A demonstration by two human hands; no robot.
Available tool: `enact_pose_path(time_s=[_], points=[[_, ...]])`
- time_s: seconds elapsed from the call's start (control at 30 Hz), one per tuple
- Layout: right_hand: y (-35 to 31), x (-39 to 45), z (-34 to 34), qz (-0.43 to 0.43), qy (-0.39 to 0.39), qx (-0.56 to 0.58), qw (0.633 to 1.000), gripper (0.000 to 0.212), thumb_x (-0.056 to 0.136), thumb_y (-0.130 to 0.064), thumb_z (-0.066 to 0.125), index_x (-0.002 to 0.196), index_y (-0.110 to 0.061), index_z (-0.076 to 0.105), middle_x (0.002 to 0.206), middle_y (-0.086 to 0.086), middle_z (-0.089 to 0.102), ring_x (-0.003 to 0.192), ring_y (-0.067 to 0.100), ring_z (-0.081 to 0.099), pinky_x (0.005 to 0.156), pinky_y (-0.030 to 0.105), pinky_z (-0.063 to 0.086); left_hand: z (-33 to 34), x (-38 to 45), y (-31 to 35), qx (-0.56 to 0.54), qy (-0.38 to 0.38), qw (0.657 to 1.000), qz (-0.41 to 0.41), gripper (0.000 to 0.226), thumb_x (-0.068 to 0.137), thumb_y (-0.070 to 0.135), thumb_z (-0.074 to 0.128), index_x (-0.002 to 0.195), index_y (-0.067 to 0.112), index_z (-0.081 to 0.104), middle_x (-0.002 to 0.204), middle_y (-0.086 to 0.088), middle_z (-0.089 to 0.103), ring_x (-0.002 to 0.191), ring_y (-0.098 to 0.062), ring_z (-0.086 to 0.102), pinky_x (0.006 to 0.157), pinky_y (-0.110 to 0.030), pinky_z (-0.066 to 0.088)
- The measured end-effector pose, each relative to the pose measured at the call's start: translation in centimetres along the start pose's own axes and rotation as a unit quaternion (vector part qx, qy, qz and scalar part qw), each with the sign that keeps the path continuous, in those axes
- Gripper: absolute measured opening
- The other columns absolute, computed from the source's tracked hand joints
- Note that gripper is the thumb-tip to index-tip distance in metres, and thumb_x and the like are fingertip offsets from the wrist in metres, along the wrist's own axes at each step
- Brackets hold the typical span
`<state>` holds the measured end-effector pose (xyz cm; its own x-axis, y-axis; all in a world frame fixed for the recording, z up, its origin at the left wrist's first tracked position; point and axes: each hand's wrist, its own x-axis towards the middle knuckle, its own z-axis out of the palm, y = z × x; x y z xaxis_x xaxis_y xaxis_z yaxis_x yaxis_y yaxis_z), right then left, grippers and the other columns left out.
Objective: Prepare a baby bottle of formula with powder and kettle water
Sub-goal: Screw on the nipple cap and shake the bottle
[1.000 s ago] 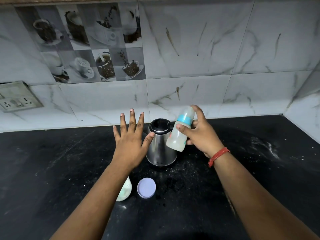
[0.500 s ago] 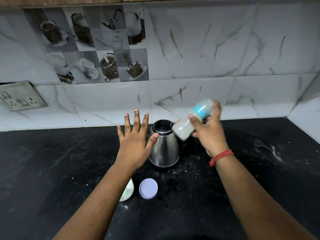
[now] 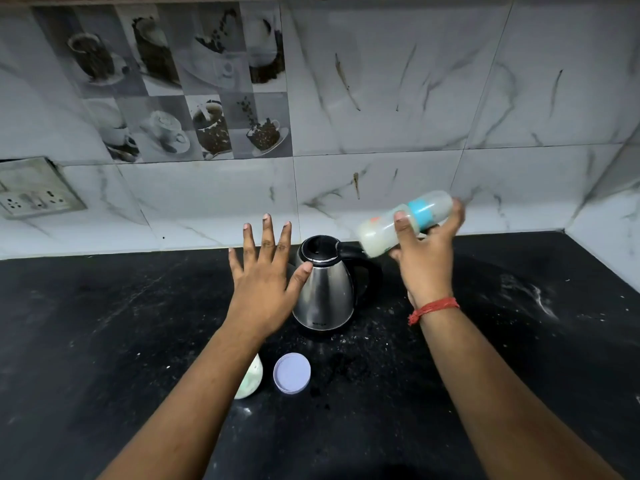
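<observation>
My right hand [image 3: 426,258] grips a capped baby bottle [image 3: 381,233] with a blue collar, holding it almost on its side above the counter, cap end pointing right. Milky white liquid fills its base end. A steel kettle [image 3: 325,292] with a black lid and handle stands on the black counter between my hands. My left hand [image 3: 264,276] hovers with fingers spread just left of the kettle, thumb tip at its shoulder, holding nothing.
A pale purple round lid [image 3: 292,373] lies on the black counter [image 3: 104,341] near me, beside a whitish-green container [image 3: 250,379] half hidden under my left forearm. White powder specks dust the counter. A wall socket [image 3: 33,195] sits at the left; tiled walls close the back and right.
My right hand has swung the bottle to the right and tipped it from nearly upright to almost horizontal. My left hand has stayed spread beside the kettle.
</observation>
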<state>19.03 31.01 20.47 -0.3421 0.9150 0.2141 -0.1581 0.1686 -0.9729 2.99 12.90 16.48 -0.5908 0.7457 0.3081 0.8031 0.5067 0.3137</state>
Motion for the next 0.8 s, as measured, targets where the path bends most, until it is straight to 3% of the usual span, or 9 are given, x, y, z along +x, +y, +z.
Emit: enact_pose_path(time_s=[0.1,0.2,0.27,0.37,0.43,0.53,0.63,0.67,0.8], points=[[1.0,-0.1,0.1,0.031,-0.143,-0.089,0.985,0.075,0.09,-0.023,0.076,0.146,-0.04,0.028,0.116,0.008,0.068,0.095,0.022,0.073,0.059,0.034,0.061,0.0,0.1,-0.1,-0.005,0.0,1.0,0.001,0.09,0.084,0.086,-0.01,0.161,0.039,-0.01,0.167,0.008,-0.031,0.153,-0.024,-0.031,0.125,-0.062,-0.006],[0.8,0.0,0.0,0.013,-0.003,-0.014,1.0,0.073,0.092,-0.027,0.073,0.145,-0.04,0.025,0.115,0.006,0.066,0.09,0.017,0.072,0.061,0.035,0.062,0.2,0.0,-0.1,-0.008,0.0,1.0,-0.003,0.089,0.085,0.085,-0.008,0.162,0.039,-0.009,0.168,0.007,-0.029,0.154,-0.025,-0.03,0.125,-0.063,-0.005],[0.5,0.1,-0.1,0.003,0.01,-0.017,1.0,0.074,0.093,-0.026,0.072,0.147,-0.036,0.022,0.115,0.005,0.065,0.087,0.015,0.072,0.059,0.031,0.061,0.4,-0.2,0.1,0.003,-0.004,1.0,0.004,0.088,0.085,0.085,-0.009,0.161,0.041,-0.011,0.168,0.006,-0.028,0.155,-0.026,-0.029,0.125,-0.063,-0.005],[1.4,0.0,0.0,0.026,-0.151,-0.109,0.982,0.072,0.089,-0.025,0.076,0.141,-0.043,0.031,0.111,0.005,0.07,0.094,0.022,0.074,0.063,0.041,0.064,0.4,-0.1,0.2,0.001,-0.007,1.0,0.004,0.088,0.084,0.085,-0.01,0.16,0.042,-0.013,0.168,0.007,-0.028,0.155,-0.026,-0.029,0.125,-0.063,-0.005],[1.3,-0.2,-0.1,0.012,-0.084,-0.074,0.994,0.071,0.087,-0.03,0.078,0.14,-0.046,0.032,0.111,0.005,0.069,0.093,0.021,0.074,0.068,0.049,0.064,0.4,0.0,0.1,-0.002,-0.006,1.0,0.001,0.088,0.084,0.085,-0.01,0.16,0.041,-0.012,0.168,0.007,-0.029,0.155,-0.025,-0.029,0.125,-0.063,-0.005],[1.3,0.2,-0.3,-0.008,0.013,0.015,1.0,0.075,0.09,-0.027,0.075,0.145,-0.042,0.025,0.117,0.007,0.064,0.088,0.016,0.073,0.063,0.042,0.063,0.5,-0.1,0.2,0.003,-0.008,1.0,0.005,0.086,0.085,0.085,-0.009,0.16,0.042,-0.014,0.168,0.008,-0.03,0.154,-0.025,-0.03,0.125,-0.062,-0.006],[1.7,-0.1,0.1,0.004,-0.164,-0.128,0.978,0.078,0.087,-0.028,0.077,0.145,-0.044,0.027,0.111,0.004,0.068,0.093,0.021,0.073,0.062,0.04,0.063,0.6,0.0,0.1,0.0,-0.005,1.0,0.007,0.086,0.085,0.085,-0.008,0.16,0.043,-0.013,0.168,0.007,-0.028,0.155,-0.025,-0.029,0.125,-0.063,-0.005],[1.7,-0.5,0.1,0.0,-0.168,-0.138,0.976,0.078,0.085,-0.032,0.079,0.143,-0.047,0.029,0.109,0.001,0.07,0.094,0.021,0.073,0.066,0.044,0.064,0.6,0.0,0.0,-0.003,-0.003,1.0,0.006,0.086,0.085,0.085,-0.008,0.16,0.042,-0.012,0.169,0.007,-0.027,0.155,-0.025,-0.029,0.125,-0.063,-0.005],[1.8,-0.6,-0.2,-0.033,0.002,-0.008,0.999,0.074,0.09,-0.029,0.076,0.141,-0.047,0.025,0.108,-0.006,0.068,0.091,0.015,0.074,0.072,0.045,0.064,0.7,-0.2,0.1,-0.01,-0.002,1.0,0.005,0.086,0.086,0.085,-0.006,0.161,0.041,-0.009,0.169,0.007,-0.026,0.155,-0.025,-0.029,0.125,-0.064,-0.005]])
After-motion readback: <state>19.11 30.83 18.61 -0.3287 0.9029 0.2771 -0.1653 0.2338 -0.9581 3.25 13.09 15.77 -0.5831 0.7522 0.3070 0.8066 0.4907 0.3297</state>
